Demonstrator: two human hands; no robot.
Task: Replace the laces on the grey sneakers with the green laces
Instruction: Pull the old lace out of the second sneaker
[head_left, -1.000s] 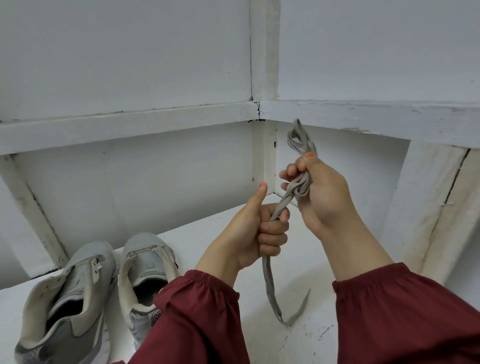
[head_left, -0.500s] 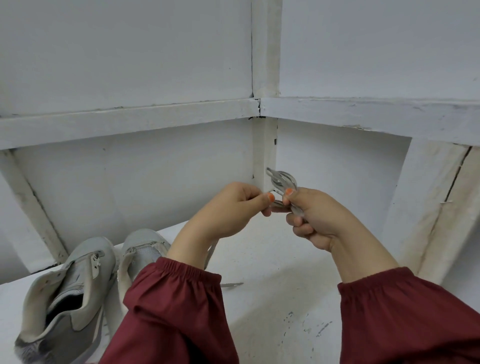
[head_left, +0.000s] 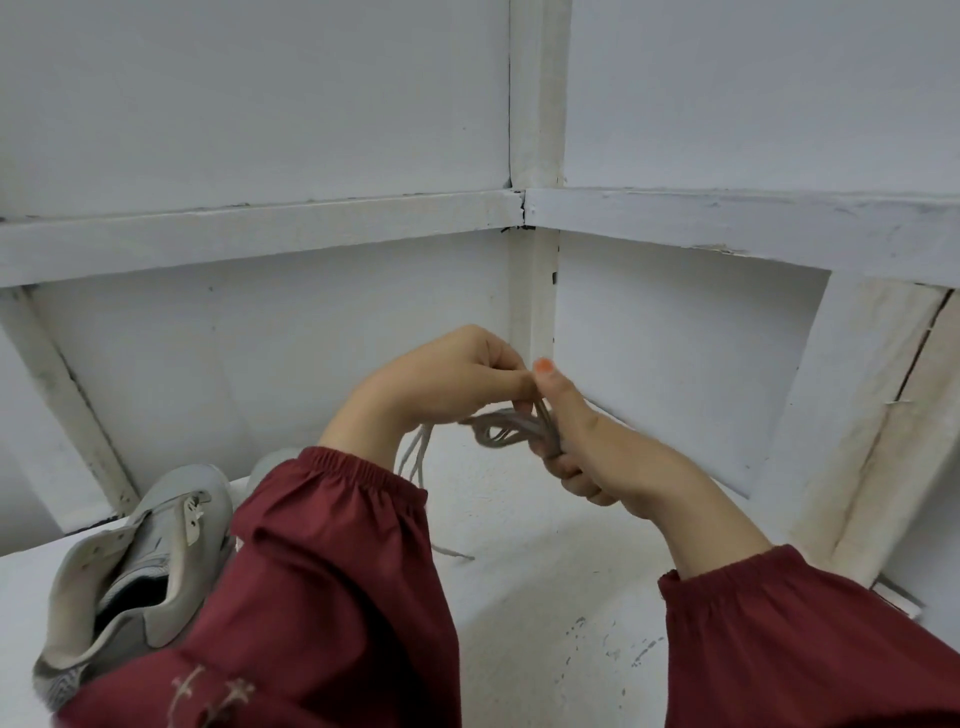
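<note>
Since half a second ago, the looped bundle of grey lace (head_left: 503, 432) has swung from above the right thumb to below both hands, its loops now pointing left.

Head view: the right hand (head_left: 589, 449) curls its fingers round the flat woven bundle. The left hand (head_left: 452, 382) pinches strands at the right thumb tip. Two loose ends hang under the left wrist toward the white painted, scuffed counter (head_left: 524, 603). Two shoes stand at left: one grey sneaker (head_left: 137, 553), unlaced, tongue open, and a second sneaker (head_left: 264, 467), mostly hidden by the gathered maroon sleeve (head_left: 332, 561).
</note>
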